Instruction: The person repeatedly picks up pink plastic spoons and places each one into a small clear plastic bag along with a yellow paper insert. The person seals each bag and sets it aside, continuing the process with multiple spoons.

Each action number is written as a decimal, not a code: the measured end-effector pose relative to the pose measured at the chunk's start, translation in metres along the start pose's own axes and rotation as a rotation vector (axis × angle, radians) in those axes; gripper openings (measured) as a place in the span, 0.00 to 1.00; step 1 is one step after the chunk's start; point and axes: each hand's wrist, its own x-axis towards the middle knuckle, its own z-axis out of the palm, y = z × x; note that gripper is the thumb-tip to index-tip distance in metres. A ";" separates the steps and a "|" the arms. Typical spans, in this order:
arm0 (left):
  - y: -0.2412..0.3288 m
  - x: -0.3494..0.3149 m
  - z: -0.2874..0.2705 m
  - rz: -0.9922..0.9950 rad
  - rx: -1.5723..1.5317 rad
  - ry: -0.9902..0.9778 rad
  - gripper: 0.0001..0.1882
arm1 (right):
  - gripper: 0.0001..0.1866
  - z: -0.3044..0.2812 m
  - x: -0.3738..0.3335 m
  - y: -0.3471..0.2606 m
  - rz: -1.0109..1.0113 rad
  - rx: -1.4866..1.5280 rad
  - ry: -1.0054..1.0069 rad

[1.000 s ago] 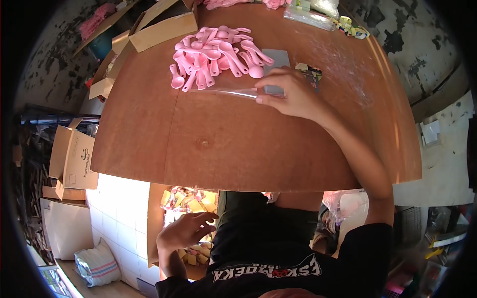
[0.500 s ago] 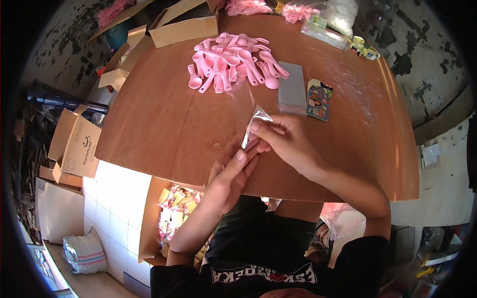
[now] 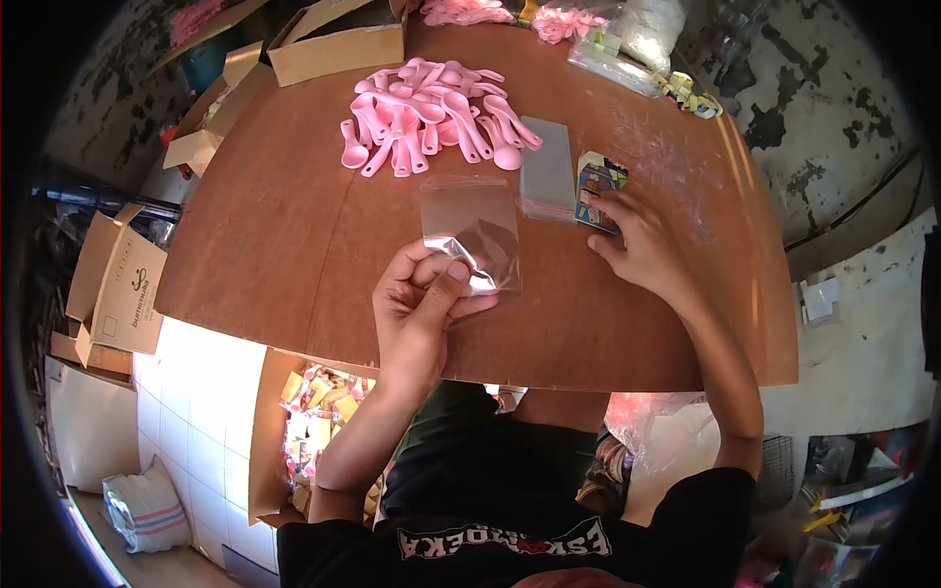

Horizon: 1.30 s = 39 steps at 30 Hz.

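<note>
My left hand (image 3: 421,304) is closed on a clear plastic bag (image 3: 475,220), thumb pressed over its shiny lower part while the rest stands out above the table. To the right, my right hand (image 3: 637,240) reaches over a small stack of colourful printed cards (image 3: 600,181), fingertips on its near part and thumb held apart. A flat stack of clear plastic bags (image 3: 547,169) lies just left of the cards. Beyond the hands is a heap of pink plastic spoons (image 3: 426,113).
The brown wooden table (image 3: 274,235) has an open cardboard box (image 3: 338,49) at its back edge. Plastic packs (image 3: 613,64) lie at the back right. Below the near edge, a carton holds several small packets (image 3: 319,402). Another cardboard box (image 3: 123,284) stands at left.
My right hand has let go of the plastic bag and moved right onto the cards. The bag is now spread upright in my left hand. The view has shifted slightly.
</note>
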 end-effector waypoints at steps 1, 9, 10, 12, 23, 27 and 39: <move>-0.001 0.000 0.001 0.007 -0.004 0.004 0.13 | 0.17 0.003 0.000 0.006 0.005 -0.080 0.012; 0.002 -0.002 0.000 -0.046 -0.061 -0.142 0.13 | 0.13 -0.002 0.000 0.022 0.095 0.070 -0.046; 0.003 -0.001 0.000 -0.063 -0.053 -0.144 0.13 | 0.11 -0.005 0.002 0.020 0.141 0.036 -0.063; 0.002 -0.001 -0.003 -0.058 -0.072 -0.149 0.14 | 0.09 -0.014 0.006 0.016 0.188 0.000 -0.081; -0.001 0.006 0.008 -0.027 -0.030 -0.050 0.13 | 0.07 -0.060 0.002 -0.074 0.033 0.864 -0.238; -0.001 0.003 0.011 -0.010 -0.004 -0.061 0.13 | 0.06 -0.029 -0.005 -0.101 -0.010 0.755 -0.334; 0.022 0.005 0.010 0.039 0.110 -0.086 0.19 | 0.05 -0.045 -0.005 -0.124 -0.161 0.583 -0.205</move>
